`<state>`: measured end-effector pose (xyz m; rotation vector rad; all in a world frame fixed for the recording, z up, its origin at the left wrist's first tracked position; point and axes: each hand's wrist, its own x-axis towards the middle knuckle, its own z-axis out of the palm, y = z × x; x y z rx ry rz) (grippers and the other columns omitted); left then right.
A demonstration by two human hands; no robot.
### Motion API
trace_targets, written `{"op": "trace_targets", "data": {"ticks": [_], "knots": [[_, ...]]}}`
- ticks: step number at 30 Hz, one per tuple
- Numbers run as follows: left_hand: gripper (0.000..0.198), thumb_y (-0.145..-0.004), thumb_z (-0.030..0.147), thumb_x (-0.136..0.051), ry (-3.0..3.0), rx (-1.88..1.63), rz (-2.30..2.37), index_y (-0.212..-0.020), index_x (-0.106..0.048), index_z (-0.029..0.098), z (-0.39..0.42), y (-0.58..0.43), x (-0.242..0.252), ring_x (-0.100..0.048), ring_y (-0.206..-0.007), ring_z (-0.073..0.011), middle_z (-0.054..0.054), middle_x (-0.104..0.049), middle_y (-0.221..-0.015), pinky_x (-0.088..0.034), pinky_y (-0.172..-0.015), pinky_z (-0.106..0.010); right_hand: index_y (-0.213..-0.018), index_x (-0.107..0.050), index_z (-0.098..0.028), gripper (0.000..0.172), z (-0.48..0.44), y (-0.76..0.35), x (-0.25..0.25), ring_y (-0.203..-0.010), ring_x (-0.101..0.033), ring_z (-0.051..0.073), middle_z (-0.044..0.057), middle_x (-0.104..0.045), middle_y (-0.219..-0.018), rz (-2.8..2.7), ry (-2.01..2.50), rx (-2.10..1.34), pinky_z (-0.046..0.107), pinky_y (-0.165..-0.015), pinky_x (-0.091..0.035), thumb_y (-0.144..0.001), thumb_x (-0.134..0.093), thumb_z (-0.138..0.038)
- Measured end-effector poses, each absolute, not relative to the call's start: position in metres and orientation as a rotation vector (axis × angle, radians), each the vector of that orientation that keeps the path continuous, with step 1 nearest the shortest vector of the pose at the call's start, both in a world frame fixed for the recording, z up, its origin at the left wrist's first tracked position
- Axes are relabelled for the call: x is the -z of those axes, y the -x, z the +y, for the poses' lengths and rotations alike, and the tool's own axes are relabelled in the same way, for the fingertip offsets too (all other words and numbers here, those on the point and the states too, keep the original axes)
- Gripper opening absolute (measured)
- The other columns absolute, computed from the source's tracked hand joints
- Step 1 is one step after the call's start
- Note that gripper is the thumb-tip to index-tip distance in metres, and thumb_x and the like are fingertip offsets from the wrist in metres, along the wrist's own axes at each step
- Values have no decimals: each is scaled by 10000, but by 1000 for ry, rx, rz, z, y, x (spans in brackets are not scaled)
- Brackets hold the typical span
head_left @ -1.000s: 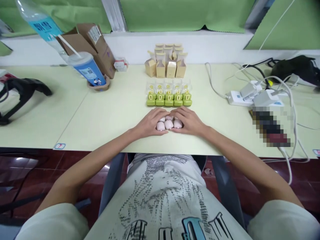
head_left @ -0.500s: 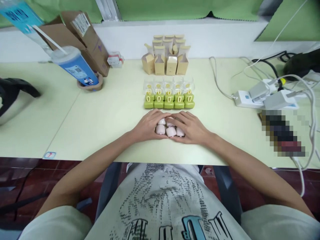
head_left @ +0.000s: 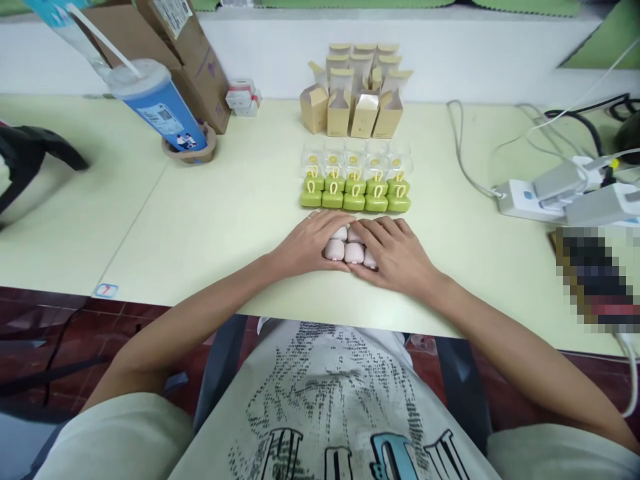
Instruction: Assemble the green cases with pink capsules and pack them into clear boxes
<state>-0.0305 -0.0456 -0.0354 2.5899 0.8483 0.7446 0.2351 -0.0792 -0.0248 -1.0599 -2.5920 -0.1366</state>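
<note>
Several small pale pink rounded pieces (head_left: 355, 253) sit in two rows on the table near its front edge. My left hand (head_left: 316, 241) is curved round their left side, and my right hand (head_left: 395, 253) is curved round their right side; both are closed on the group, with fingers at the back and thumbs along the front. The fingers partly hide the back row and the right end. Just beyond my fingertips stand green rounded pieces with cream loops (head_left: 355, 201), lined up in two rows. Behind them are clear plastic pieces with yellow marks (head_left: 353, 155).
Open small cardboard boxes (head_left: 339, 115) stand at the wall. To the left are a blue drink cup (head_left: 167, 110) in a holder, a large carton (head_left: 203, 73) and small white-red boxes (head_left: 243, 100). A power strip (head_left: 525, 200) with cables and a pixelated object (head_left: 600, 277) lie right.
The view has shifted, so the table things appear further right. The pink pieces in the front row look straighter and closer together between my hands.
</note>
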Motion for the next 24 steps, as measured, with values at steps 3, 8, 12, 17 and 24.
{"op": "trace_targets", "data": {"ticks": [3, 8, 12, 17, 24], "knots": [[954, -919, 625, -904, -2589, -782, 823, -1677, -488, 224, -44, 32, 35, -613, -1544, -403, -207, -630, -1641, -529, -1293, -654, -1632, -534, -78, 796, -75, -235, 24, -1172, -645, 405, 253, -722, -1487, -2599, 1009, 72, 552, -970, -522, -1136, -470, -696], [1047, -892, 786, -831, -2605, -720, 844, -1698, -469, 224, -44, 34, 33, -621, -1528, -418, -225, -618, -1646, -550, -1265, -661, -1642, -525, -46, 811, -76, -234, 20, -1211, -661, 407, 262, -715, -1505, -2604, 996, 54, 558, -996, -535, -1139, -486, -681], [1112, -897, 879, -748, -2638, -707, 848, -1730, -440, 210, -48, 34, 31, -594, -1548, -439, -238, -602, -1671, -506, -1295, -685, -1680, -493, -61, 929, -81, -239, 20, -1284, -626, 441, 276, -695, -1533, -2596, 1040, 181, 598, -1068, -480, -1102, -464, -788], [1052, -950, 874, -684, -2720, -696, 888, -1693, -464, 164, -52, 38, 30, -611, -1511, -437, -251, -623, -1629, -516, -1272, -675, -1648, -540, -85, 1014, -83, -248, 20, -1146, -617, 429, 266, -740, -1356, -2612, 1188, 380, 574, -947, -465, -1060, -383, -896], [1006, -860, 798, -857, -2558, -668, 942, -1624, -541, 225, -50, 37, 36, -629, -1453, -431, -200, -666, -1551, -524, -1258, -701, -1631, -558, -126, 951, -82, -244, 25, -1164, -616, 412, 237, -724, -1324, -2544, 1245, 212, 562, -951, -468, -1065, -429, -880]]}}
